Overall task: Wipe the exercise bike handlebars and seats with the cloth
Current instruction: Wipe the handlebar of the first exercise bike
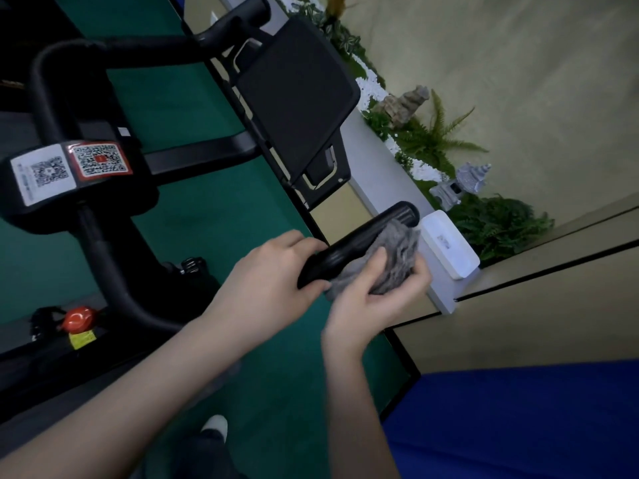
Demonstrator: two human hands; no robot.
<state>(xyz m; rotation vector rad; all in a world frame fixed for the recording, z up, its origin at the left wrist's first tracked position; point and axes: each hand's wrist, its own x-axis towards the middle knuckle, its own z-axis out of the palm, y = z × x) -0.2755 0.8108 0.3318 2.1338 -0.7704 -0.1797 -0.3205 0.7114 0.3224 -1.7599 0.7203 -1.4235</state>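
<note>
Grey cloth (387, 264) lies against the black handlebar grip (359, 245), clutched in the right hand (373, 299). Left hand (269, 271) grasps the same grip just beside it.

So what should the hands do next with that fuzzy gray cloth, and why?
Probably slide the gray cloth up the handlebar grip toward its round tip. The right hand presses the cloth against the grip's lower side, the left hand steadies the near end, and the tip looks uncovered by the cloth.
</note>
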